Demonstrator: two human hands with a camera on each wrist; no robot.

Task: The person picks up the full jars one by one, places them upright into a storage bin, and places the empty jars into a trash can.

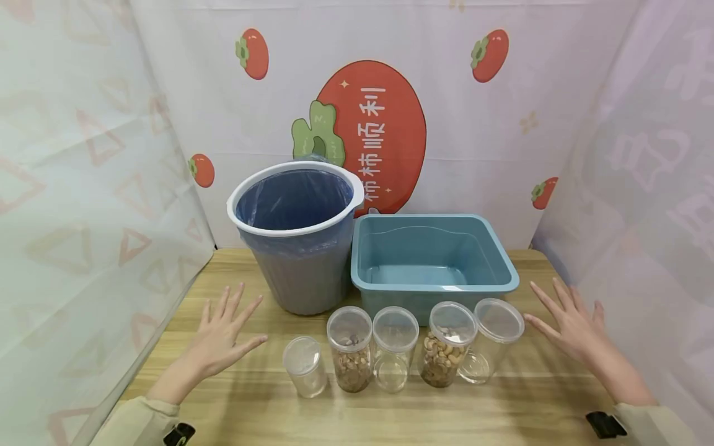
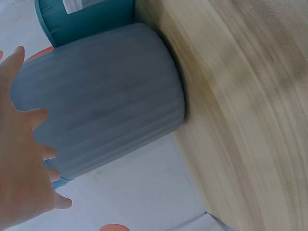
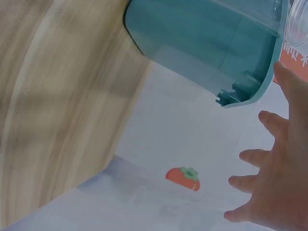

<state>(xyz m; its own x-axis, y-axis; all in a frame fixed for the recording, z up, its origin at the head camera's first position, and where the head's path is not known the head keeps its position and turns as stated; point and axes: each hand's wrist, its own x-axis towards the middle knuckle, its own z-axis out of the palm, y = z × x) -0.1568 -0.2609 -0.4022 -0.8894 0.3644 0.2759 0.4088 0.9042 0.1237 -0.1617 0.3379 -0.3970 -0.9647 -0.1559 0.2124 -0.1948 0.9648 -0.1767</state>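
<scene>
My left hand (image 1: 220, 337) is spread with straight fingers over the left of the table, holding nothing, left of a small clear lidded jar (image 1: 305, 367). On the other side, my right hand (image 1: 574, 325) is likewise spread and holds nothing; a tall clear jar (image 1: 484, 347) is the thing nearest to it. Between the hands stands a row of lidded jars. One jar of walnut-like pieces (image 1: 352, 365) is next to a clear jar (image 1: 392, 353) with nothing showing inside. Farther right is a jar of cashews (image 1: 440, 356), overlapping the tall clear jar in the head view.
Behind the jars stand a grey bin (image 1: 304, 279) with a white rim and blue liner, and a teal plastic tub (image 1: 435, 291). They rest on a wooden table (image 1: 312, 421). Printed white cloth (image 1: 446, 124) hangs behind and along both sides.
</scene>
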